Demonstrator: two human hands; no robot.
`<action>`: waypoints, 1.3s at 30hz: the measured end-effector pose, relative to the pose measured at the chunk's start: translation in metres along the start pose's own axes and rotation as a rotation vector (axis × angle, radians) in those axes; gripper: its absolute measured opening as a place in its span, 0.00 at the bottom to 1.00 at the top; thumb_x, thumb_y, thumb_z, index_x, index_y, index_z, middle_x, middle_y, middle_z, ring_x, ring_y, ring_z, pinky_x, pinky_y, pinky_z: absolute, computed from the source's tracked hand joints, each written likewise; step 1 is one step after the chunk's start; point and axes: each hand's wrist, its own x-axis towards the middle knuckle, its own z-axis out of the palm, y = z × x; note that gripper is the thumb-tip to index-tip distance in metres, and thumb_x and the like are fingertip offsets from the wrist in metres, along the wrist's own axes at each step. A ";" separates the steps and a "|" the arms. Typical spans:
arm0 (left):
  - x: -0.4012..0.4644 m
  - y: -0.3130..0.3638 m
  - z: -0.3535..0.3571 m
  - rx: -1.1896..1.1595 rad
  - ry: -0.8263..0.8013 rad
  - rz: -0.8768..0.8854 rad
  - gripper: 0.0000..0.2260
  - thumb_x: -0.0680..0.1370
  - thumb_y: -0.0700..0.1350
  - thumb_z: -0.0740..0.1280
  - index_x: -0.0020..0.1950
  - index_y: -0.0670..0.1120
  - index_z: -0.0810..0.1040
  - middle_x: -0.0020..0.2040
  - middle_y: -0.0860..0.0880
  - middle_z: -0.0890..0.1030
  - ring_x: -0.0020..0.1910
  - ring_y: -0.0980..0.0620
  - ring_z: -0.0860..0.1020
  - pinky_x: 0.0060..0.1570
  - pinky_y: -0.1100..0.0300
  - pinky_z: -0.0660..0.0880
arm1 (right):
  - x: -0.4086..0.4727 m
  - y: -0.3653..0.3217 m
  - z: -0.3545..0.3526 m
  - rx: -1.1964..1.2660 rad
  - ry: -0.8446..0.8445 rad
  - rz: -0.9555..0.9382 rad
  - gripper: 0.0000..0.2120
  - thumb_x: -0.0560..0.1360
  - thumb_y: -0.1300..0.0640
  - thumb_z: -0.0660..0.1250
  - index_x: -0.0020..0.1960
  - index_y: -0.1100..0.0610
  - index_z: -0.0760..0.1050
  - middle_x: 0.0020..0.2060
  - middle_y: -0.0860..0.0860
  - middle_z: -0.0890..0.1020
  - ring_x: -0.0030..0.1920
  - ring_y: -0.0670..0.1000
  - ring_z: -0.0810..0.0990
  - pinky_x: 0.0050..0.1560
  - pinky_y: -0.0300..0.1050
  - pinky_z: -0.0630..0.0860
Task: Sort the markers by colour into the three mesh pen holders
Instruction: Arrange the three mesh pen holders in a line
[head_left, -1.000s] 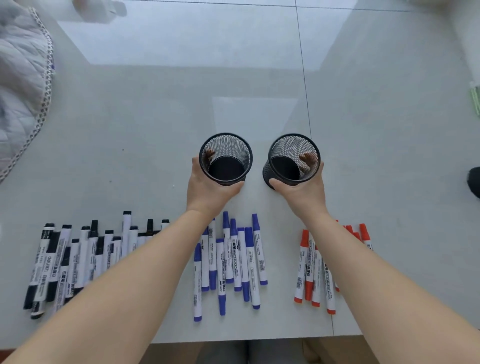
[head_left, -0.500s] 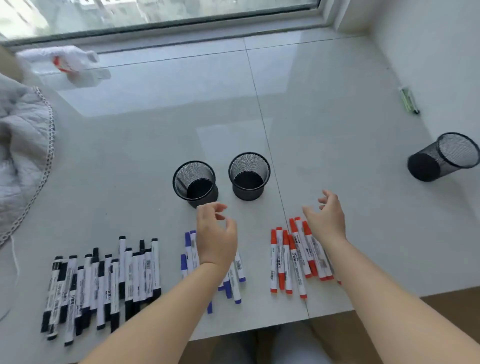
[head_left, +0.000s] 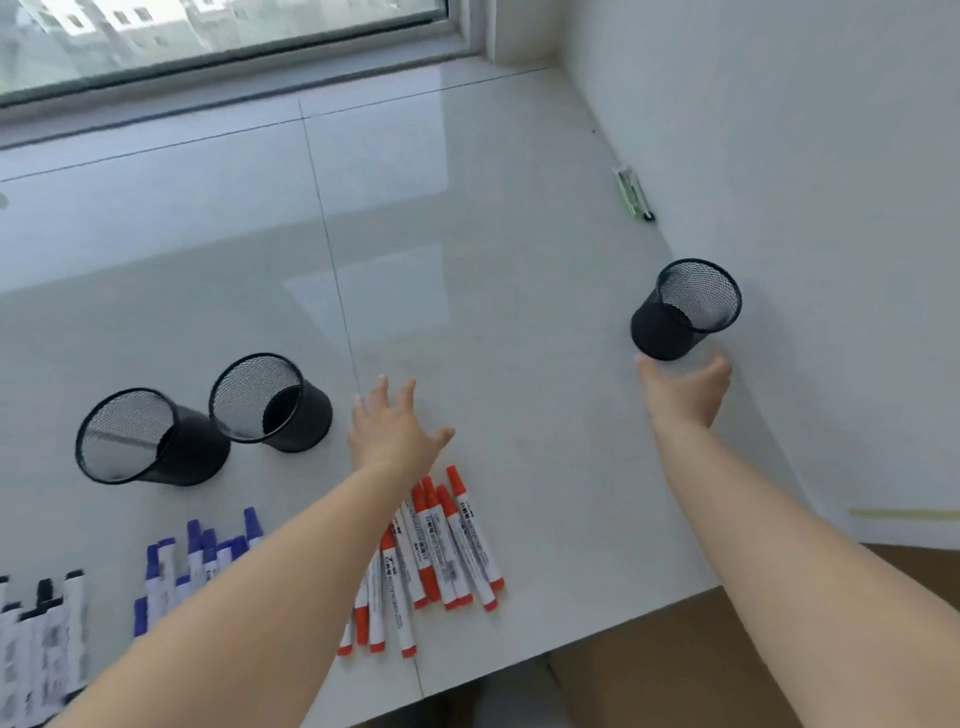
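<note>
While both arms stretch out over a pale tiled surface (head_left: 493, 260), the right hand (head_left: 685, 392) reaches toward a lone black mesh pen holder (head_left: 675, 322) standing upright close to the white wall (head_left: 805, 208), its fingers spread wide just below the holder's base and gripping nothing; whether the fingertips touch the mesh cannot be told. The left hand (head_left: 389, 431) hangs open above the surface with fingers splayed and thumb out, also holding nothing, just beyond the tips of the red markers (head_left: 447, 551), which lie side by side in a loose fan near the front edge. Two more mesh holders stand next to each other to the left, the nearer holder (head_left: 280, 410) beside the left hand and the far-left holder (head_left: 150, 441) just past it, both with nothing seen inside. Blue markers (head_left: 192, 566) lie in a row in front of those two holders, partly hidden by the left forearm, and black markers (head_left: 41, 634) lie blurred at the lower left corner. A green pen-like object (head_left: 631, 192) rests by the wall beyond the lone holder, and a window frame (head_left: 234, 67) runs along the back
</note>
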 end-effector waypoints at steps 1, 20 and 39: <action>0.004 0.003 0.004 -0.037 -0.028 -0.040 0.38 0.73 0.63 0.64 0.76 0.54 0.49 0.77 0.49 0.47 0.75 0.42 0.47 0.71 0.45 0.54 | 0.008 0.001 0.002 0.014 -0.007 -0.014 0.42 0.64 0.52 0.75 0.71 0.60 0.58 0.69 0.55 0.65 0.67 0.53 0.68 0.65 0.45 0.67; -0.004 -0.009 0.020 0.027 -0.023 0.039 0.36 0.73 0.62 0.63 0.75 0.56 0.50 0.77 0.51 0.45 0.75 0.43 0.42 0.70 0.43 0.56 | -0.019 -0.016 0.063 0.141 -0.271 -0.290 0.39 0.59 0.51 0.77 0.64 0.54 0.62 0.58 0.46 0.73 0.56 0.45 0.73 0.56 0.35 0.66; -0.038 -0.118 0.015 -0.332 0.293 0.112 0.18 0.74 0.46 0.62 0.64 0.50 0.71 0.65 0.51 0.68 0.56 0.50 0.73 0.49 0.60 0.67 | -0.157 -0.002 0.142 0.003 -0.602 -0.638 0.36 0.60 0.51 0.78 0.61 0.53 0.63 0.56 0.45 0.74 0.56 0.47 0.74 0.56 0.40 0.68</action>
